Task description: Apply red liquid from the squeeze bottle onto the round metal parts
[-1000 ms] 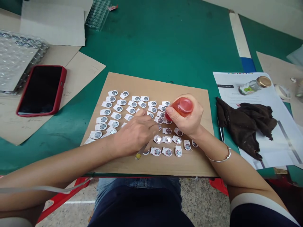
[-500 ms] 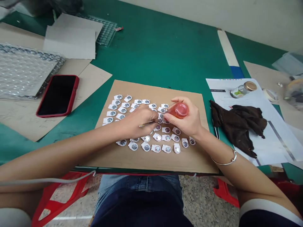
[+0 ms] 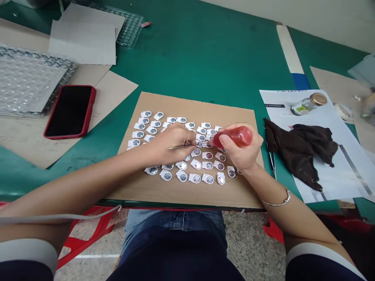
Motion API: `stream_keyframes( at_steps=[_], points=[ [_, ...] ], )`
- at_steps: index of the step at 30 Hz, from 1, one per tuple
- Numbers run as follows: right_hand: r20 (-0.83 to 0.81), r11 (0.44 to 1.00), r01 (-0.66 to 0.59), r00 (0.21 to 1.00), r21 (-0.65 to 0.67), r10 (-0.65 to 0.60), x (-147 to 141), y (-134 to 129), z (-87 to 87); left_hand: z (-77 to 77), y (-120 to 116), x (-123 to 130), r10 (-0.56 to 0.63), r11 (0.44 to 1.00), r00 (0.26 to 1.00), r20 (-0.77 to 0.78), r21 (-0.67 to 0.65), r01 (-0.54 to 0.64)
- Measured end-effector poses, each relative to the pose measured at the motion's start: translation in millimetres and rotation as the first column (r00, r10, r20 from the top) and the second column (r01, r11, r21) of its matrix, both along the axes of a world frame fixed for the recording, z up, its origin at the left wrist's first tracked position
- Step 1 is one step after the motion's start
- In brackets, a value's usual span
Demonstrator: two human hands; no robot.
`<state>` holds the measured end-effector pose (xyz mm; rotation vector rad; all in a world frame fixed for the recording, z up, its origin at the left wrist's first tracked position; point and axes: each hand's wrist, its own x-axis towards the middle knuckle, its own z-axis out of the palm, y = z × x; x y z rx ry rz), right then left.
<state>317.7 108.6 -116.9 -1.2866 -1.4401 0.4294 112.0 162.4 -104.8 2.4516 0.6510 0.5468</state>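
A brown cardboard sheet (image 3: pixel 187 195) bears rows of several small round metallic pieces with white tabs (image 3: pixel 208 179). Over the middle of the rows, my left hand (image 3: pixel 175 144) is closed on a thin metal tool (image 3: pixel 180 147), whose handle sticks out to the left. My right hand (image 3: pixel 244 150) is wrapped round a translucent red bottle (image 3: pixel 236 136), tilted with its narrow end to the left above the pieces. A few pieces in the middle look reddish. My hands hide part of the rows and the tool's tip.
A phone in a red case (image 3: pixel 70 111) lies on brown paper at the left, beside bubble wrap (image 3: pixel 26 82). Right of the cardboard are tweezers (image 3: pixel 273 162), a dark cloth (image 3: pixel 301 146), printed paper (image 3: pixel 348 171) and a glass jar (image 3: pixel 309 104) with a gold lid.
My right hand has shifted right with the red bottle, away from my left hand, and the bottle lies more sideways. The camera view has shifted slightly.
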Motion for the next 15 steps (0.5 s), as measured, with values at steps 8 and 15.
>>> stream_keyframes(
  at_steps=[8,15],
  points=[
    [-0.004,1.000,-0.004,1.000,-0.027,0.004,-1.3,1.2,-2.9,-2.4,-0.4,-1.0,0.021,0.999,0.999,0.027,-0.035,-0.020],
    [0.025,0.999,-0.002,1.000,-0.047,0.003,-2.9,1.6,-4.1,-0.6,0.5,-0.4,0.037,0.998,0.999,-0.009,-0.041,-0.037]
  ],
)
